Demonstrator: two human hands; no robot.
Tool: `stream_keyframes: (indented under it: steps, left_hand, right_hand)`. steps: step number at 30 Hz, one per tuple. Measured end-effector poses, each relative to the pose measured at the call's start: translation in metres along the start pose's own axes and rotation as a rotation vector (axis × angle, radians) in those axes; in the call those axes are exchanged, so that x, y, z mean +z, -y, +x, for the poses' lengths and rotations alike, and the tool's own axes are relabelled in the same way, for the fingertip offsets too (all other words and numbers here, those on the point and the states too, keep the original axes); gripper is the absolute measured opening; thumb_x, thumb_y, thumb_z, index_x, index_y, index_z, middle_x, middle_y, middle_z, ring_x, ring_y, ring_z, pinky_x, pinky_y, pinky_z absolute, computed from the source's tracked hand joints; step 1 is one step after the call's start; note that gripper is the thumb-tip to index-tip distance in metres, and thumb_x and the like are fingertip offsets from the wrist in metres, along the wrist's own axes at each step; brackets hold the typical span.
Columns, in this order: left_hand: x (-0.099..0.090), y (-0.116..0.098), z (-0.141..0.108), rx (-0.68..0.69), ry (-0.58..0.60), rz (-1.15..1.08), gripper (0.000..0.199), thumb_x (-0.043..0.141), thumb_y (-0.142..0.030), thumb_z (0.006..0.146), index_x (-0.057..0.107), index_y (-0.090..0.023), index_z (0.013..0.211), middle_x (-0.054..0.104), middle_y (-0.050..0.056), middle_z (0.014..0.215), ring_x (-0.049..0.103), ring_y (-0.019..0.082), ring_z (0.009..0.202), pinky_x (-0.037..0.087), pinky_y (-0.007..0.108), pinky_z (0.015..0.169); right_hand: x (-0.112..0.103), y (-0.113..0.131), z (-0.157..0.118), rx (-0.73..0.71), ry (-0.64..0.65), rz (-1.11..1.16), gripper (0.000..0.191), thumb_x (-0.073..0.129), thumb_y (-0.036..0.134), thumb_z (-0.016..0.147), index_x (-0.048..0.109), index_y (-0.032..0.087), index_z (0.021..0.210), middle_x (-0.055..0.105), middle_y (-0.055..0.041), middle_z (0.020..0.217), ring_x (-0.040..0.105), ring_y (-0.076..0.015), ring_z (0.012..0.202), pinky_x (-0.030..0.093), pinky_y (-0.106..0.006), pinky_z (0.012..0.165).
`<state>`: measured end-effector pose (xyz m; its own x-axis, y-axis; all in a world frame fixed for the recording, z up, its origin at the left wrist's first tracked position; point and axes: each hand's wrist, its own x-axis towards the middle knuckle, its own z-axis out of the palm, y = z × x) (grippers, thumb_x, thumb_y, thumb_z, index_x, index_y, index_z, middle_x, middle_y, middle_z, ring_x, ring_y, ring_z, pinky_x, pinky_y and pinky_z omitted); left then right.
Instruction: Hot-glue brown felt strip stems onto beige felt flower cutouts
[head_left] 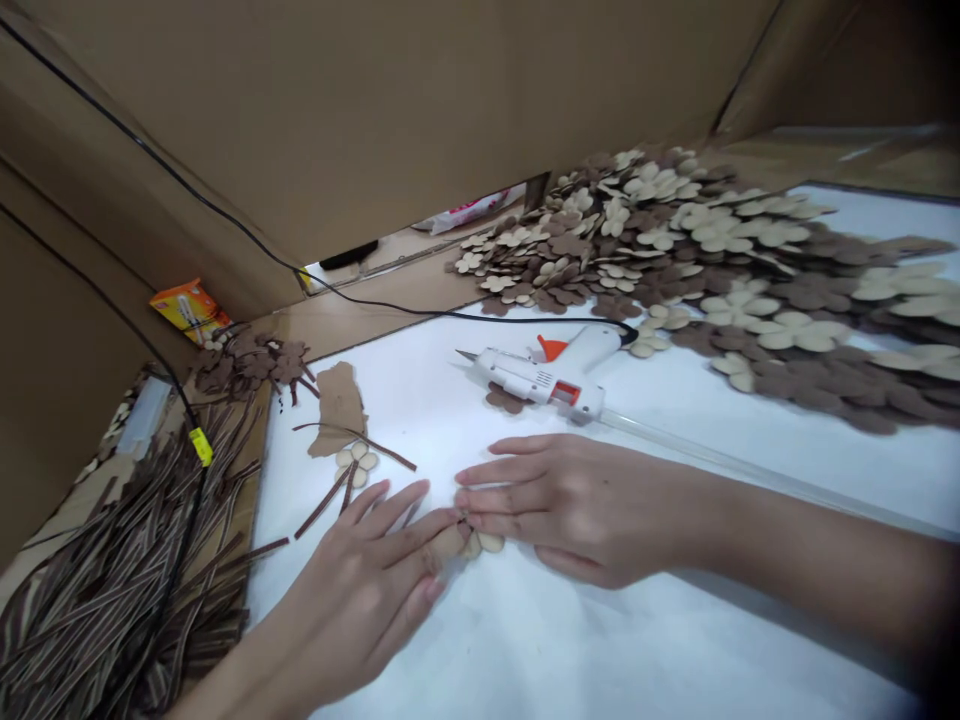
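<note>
A small cream felt flower point(491, 542) lies on the white sheet, mostly covered by fingertips. My left hand point(375, 585) is open, its fingers stretched out and spread, with the index finger resting on the flower. From the other side, my right hand point(577, 508) lies nearly flat with fingers extended, their tips touching the flower and meeting the left index finger. A bit of brown shows between the fingertips; I cannot make out what it is. Behind the hands, a white hot glue gun point(540, 385) lies on its side over a brown flower point(506, 399).
Cream and brown felt flowers point(720, 230) are heaped at the back right. Brown striped strips point(127, 570) pile up at left. A cardboard scrap point(337, 405), loose strips and another cream flower point(356, 463) lie nearby. A black cord point(405, 307) crosses behind; cardboard walls point(375, 110) enclose the table.
</note>
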<state>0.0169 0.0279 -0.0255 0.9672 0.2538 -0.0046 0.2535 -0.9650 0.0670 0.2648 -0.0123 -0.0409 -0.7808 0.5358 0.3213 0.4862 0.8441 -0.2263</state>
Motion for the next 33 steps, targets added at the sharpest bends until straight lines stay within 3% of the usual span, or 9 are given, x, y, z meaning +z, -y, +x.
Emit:
stream_keyframes:
  steps: [7,11,14,17,20,22,25,33]
  left_hand:
    - [-0.002,-0.004,0.002,-0.038,-0.026,-0.06,0.042,0.041,-0.021,0.09,0.04,-0.023,0.133,0.052,0.002,0.131,0.037,0.025,0.128,0.036,0.046,0.102]
    - [-0.007,-0.002,0.004,-0.161,-0.03,-0.288,0.041,0.035,-0.019,0.092,0.043,-0.03,0.131,0.057,-0.003,0.125,0.038,0.021,0.127,0.032,0.045,0.104]
    - [-0.008,-0.004,0.004,-0.229,-0.07,-0.478,0.039,0.031,-0.02,0.094,0.05,-0.031,0.125,0.06,-0.001,0.121,0.039,0.022,0.126,0.026,0.048,0.105]
    - [-0.005,-0.007,0.002,-0.304,-0.196,-0.713,0.038,0.029,-0.025,0.094,0.06,-0.026,0.117,0.064,0.002,0.115,0.047,0.022,0.118,0.032,0.043,0.101]
    - [0.003,-0.007,0.0,-0.408,-0.393,-0.91,0.045,0.028,-0.032,0.094,0.071,-0.017,0.096,0.068,0.008,0.098,0.058,0.021,0.097,0.044,0.035,0.086]
    - [0.007,-0.005,-0.001,-0.448,-0.455,-0.913,0.048,0.028,-0.034,0.094,0.071,-0.014,0.084,0.067,0.009,0.085,0.059,0.021,0.085,0.044,0.034,0.079]
    - [0.009,-0.003,0.0,-0.445,-0.46,-0.827,0.044,0.03,-0.032,0.094,0.069,-0.014,0.085,0.066,0.007,0.08,0.056,0.019,0.08,0.041,0.033,0.076]
    - [-0.005,-0.011,0.005,-0.38,-0.276,-0.655,0.025,0.038,-0.026,0.091,0.061,-0.019,0.099,0.063,0.004,0.088,0.051,0.018,0.088,0.039,0.03,0.077]
  right_hand:
    - [0.0,0.006,0.001,0.054,-0.012,0.018,0.035,0.042,0.01,0.084,0.06,0.009,0.113,0.061,-0.0107,0.118,0.049,-0.0207,0.118,0.037,-0.037,0.099]
    - [-0.001,-0.001,0.0,0.072,-0.024,0.224,0.049,0.038,0.0,0.074,0.058,0.013,0.117,0.068,-0.006,0.106,0.054,-0.0137,0.111,0.031,-0.031,0.106]
    - [-0.002,-0.006,0.002,0.073,-0.113,0.313,0.05,0.035,-0.002,0.071,0.062,0.011,0.111,0.069,-0.007,0.103,0.059,-0.0124,0.103,0.038,-0.028,0.099]
    - [-0.004,-0.003,0.004,0.116,-0.225,0.291,0.043,0.037,0.0,0.072,0.066,0.013,0.101,0.07,-0.0071,0.098,0.06,-0.0155,0.098,0.047,-0.028,0.086]
    - [-0.004,0.008,0.007,0.263,-0.236,0.196,0.033,0.042,0.009,0.079,0.063,0.013,0.103,0.068,-0.0097,0.094,0.058,-0.0185,0.091,0.047,-0.032,0.08]
    - [-0.001,0.017,0.01,0.384,-0.204,0.113,0.025,0.05,0.022,0.081,0.062,0.014,0.102,0.064,-0.0114,0.096,0.055,-0.0217,0.091,0.044,-0.037,0.08]
    - [0.005,0.026,0.013,0.5,-0.143,0.086,0.024,0.057,0.034,0.08,0.059,0.016,0.095,0.058,-0.0096,0.095,0.05,-0.0221,0.087,0.042,-0.038,0.077]
    - [-0.003,0.03,0.018,0.602,-0.029,0.476,0.004,0.054,0.021,0.082,0.052,0.019,0.085,0.054,-0.0028,0.083,0.051,-0.0155,0.079,0.041,-0.026,0.068]
